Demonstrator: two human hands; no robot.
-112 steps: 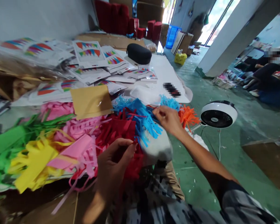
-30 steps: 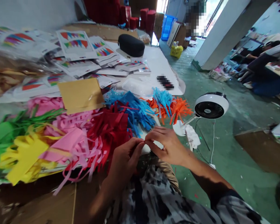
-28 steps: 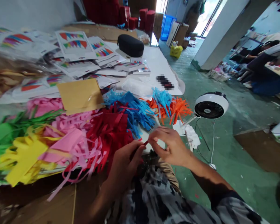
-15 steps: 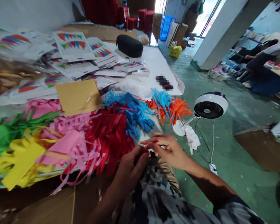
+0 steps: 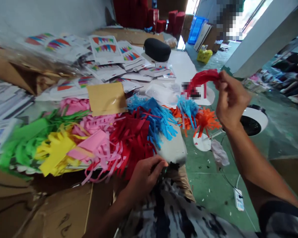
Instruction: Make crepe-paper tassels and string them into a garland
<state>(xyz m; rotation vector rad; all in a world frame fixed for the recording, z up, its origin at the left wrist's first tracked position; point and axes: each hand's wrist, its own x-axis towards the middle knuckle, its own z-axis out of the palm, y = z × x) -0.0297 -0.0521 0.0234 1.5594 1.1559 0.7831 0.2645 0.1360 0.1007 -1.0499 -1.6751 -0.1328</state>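
Above the right end of the counter (image 5: 173,150), right hand (image 5: 232,100) was raised, its grip clenched on one end of a bunch of red strips (image 5: 205,76). Thumb and fingers pinched that end; the bunch arched out to the left of the hand, loose end drooping. Left hand (image 5: 147,172) was low at the front, well apart from the right, just beside the heap of red fringe (image 5: 132,130). Its thumb and forefinger sat close together; could not tell whether that grip was released or had something between the tips.

Cut fringe lay in heaps by colour. From left to right: green fringe (image 5: 31,129), yellow fringe (image 5: 56,150), pink fringe (image 5: 95,143), the red, blue fringe (image 5: 155,115), then orange fringe (image 5: 208,119) at the right edge. Some pink also showed farther back, beside a flat tan card (image 5: 106,99). The yellow had a plain uncut band toward the front.

Behind the card were overlapping printed packets (image 5: 105,49) with coloured pictures, and a black case (image 5: 157,49) just to their right. Fan (image 5: 262,119) stood on the green floor (image 5: 205,181), partly hidden by the right wrist. Nearer lay a white power strip (image 5: 238,199). Cardboard (image 5: 67,211) showed below the counter's front, at left.
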